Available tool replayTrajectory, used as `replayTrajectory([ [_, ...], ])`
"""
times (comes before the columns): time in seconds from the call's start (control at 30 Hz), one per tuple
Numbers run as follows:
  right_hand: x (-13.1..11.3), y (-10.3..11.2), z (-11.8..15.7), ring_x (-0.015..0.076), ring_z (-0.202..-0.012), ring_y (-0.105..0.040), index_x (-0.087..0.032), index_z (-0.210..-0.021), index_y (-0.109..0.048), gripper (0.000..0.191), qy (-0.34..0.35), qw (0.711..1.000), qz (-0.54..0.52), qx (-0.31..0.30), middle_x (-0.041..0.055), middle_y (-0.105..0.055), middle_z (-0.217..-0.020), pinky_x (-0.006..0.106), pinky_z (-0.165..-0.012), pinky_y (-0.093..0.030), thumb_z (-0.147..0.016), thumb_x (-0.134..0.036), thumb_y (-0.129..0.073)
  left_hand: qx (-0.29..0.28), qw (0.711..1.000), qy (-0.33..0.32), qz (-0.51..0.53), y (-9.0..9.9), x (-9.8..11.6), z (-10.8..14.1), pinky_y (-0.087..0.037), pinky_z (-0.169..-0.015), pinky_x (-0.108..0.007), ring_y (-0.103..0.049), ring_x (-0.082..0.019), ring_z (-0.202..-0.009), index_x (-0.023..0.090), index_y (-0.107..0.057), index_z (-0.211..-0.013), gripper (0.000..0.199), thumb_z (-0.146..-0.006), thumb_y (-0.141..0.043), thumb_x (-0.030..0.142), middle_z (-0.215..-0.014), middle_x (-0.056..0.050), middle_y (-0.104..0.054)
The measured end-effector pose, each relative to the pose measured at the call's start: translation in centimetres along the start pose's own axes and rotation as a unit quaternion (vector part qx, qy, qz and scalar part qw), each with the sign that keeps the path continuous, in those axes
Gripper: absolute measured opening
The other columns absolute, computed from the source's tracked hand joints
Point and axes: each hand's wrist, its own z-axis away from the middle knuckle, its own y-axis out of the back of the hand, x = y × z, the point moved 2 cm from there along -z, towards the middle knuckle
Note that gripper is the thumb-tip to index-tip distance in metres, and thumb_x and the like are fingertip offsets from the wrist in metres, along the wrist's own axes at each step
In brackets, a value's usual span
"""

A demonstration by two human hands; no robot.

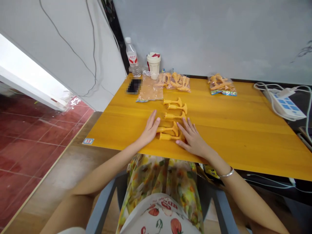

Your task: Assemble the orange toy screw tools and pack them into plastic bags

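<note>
Orange plastic horn-shaped pieces (168, 130) lie parallel in a column on the yellow wooden tabletop (231, 130), flared ends to the right, seemingly aligned on purpose. The left hand (151, 128) and right hand (192, 138) rest flat and open, gripping nothing, flanking the nearest pieces as if to square them. Clear bags of more pieces (173, 82) wait behind.

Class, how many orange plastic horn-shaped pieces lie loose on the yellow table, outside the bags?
5: the first piece, second and third lie beyond the hands; the fourth and fifth lie between the left hand and right hand. Hands may hide others.
</note>
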Motion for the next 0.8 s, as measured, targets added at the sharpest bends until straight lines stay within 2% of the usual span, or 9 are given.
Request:
replayTrajectory([
  [0.1, 0.1, -0.5, -0.1, 0.0342, -0.155, 0.002, -0.021, -0.16, -0.026, 0.073, 0.004, 0.999, 0.018, -0.027, 0.0175, -0.008, -0.168, 0.065, -0.12, -0.019, -0.099, -0.059, -0.04, -0.017, 0.998, 0.052, 0.041, -1.6, 1.5, 1.1, -0.013, -0.129, -0.042, -0.013, -0.02, -0.157, 0.024, -0.027, -0.157, 0.066, -0.102, -0.024, 0.06, -0.168, -0.007, -0.019],
  [0.23, 0.7, -0.5, 0.1, 0.0347, -0.155, -0.001, -0.024, -0.161, -0.024, 0.07, -0.022, 0.999, 0.032, -0.014, 0.0163, -0.011, -0.168, 0.065, -0.119, -0.02, -0.1, -0.057, -0.039, -0.021, 0.997, 0.041, 0.056, -2.7, 1.9, -1.9, -0.011, -0.129, -0.039, -0.012, -0.02, -0.157, 0.025, -0.028, -0.157, 0.068, -0.101, -0.022, 0.063, -0.168, -0.005, -0.02],
  [0.33, 1.5, 0.2, 1.5, 0.0345, -0.156, -0.003, -0.029, -0.162, -0.016, 0.071, -0.031, 0.998, 0.036, 0.041, 0.0135, -0.01, -0.169, 0.066, -0.118, -0.023, -0.101, -0.053, -0.041, 0.033, 0.999, -0.009, 0.002, -1.0, 0.4, -5.8, -0.01, -0.129, -0.042, -0.013, -0.023, -0.157, 0.023, -0.026, -0.157, 0.066, -0.1, -0.035, 0.056, -0.168, -0.008, -0.022],
  [0.4, 1.8, 0.5, 2.6, 0.035, -0.156, -0.005, -0.029, -0.162, -0.014, 0.071, -0.03, 0.995, 0.04, 0.081, 0.0144, -0.01, -0.169, 0.066, -0.117, -0.025, -0.1, -0.049, -0.044, 0.086, 0.991, -0.052, -0.089, 1.1, -1.2, -8.3, -0.008, -0.129, -0.047, -0.009, -0.028, -0.157, 0.019, -0.022, -0.158, 0.078, -0.092, -0.056, 0.043, -0.168, -0.012, -0.018],
  [0.47, 1.8, 0.6, 3.3, 0.0362, -0.156, -0.009, -0.027, -0.162, -0.017, 0.071, -0.025, 0.992, 0.05, 0.112, 0.0167, -0.013, -0.168, 0.067, -0.117, -0.026, -0.1, -0.046, -0.048, 0.111, 0.974, -0.064, -0.188, 2.9, -2.7, -10.3, -0.008, -0.128, -0.052, -0.005, -0.034, -0.157, 0.011, -0.021, -0.157, 0.088, -0.083, -0.065, 0.028, -0.167, -0.018, -0.017],
  [0.53, 1.5, 0.7, 3.4, 0.0367, -0.154, -0.016, -0.024, -0.159, -0.026, 0.068, -0.008, 0.989, 0.069, 0.132, 0.018, -0.024, -0.165, 0.066, -0.117, -0.028, -0.099, -0.042, -0.052, 0.081, 0.959, -0.057, -0.266, 3.9, -3.7, -11.4, -0.017, -0.125, -0.053, -0.022, -0.036, -0.152, 0.007, -0.034, -0.151, 0.073, -0.085, -0.06, 0.022, -0.158, -0.021, -0.035],
  [0.63, 0.8, 0.8, 3.2, 0.0353, -0.149, -0.031, -0.021, -0.149, -0.044, 0.055, 0.043, 0.984, 0.09, 0.149, 0.0169, -0.044, -0.156, 0.062, -0.117, -0.032, -0.097, -0.034, -0.056, 0.052, 0.944, -0.049, -0.321, 4.2, -3.9, -11.5, -0.034, -0.115, -0.053, -0.044, -0.034, -0.136, 0.015, -0.061, -0.126, 0.037, -0.094, -0.047, 0.022, -0.134, -0.017, -0.059],
  [0.7, 0.5, 1.0, 3.1, 0.034, -0.144, -0.04, -0.019, -0.142, -0.052, 0.047, 0.075, 0.98, 0.088, 0.16, 0.0157, -0.055, -0.147, 0.059, -0.115, -0.037, -0.096, -0.029, -0.058, 0.053, 0.937, -0.058, -0.341, 4.1, -3.5, -10.6, -0.041, -0.107, -0.051, -0.048, -0.034, -0.129, 0.019, -0.068, -0.112, 0.031, -0.095, -0.043, 0.021, -0.124, -0.015, -0.063],
  [0.8, 0.4, 1.3, 3.3, 0.0309, -0.13, -0.053, -0.019, -0.134, -0.058, 0.04, 0.095, 0.978, 0.071, 0.17, 0.0126, -0.067, -0.13, 0.055, -0.108, -0.045, -0.095, -0.026, -0.06, 0.037, 0.926, -0.082, -0.368, 4.8, -3.0, -8.3, -0.044, -0.102, -0.048, -0.053, -0.032, -0.12, 0.02, -0.069, -0.105, 0.03, -0.093, -0.041, 0.017, -0.116, -0.014, -0.066],
])
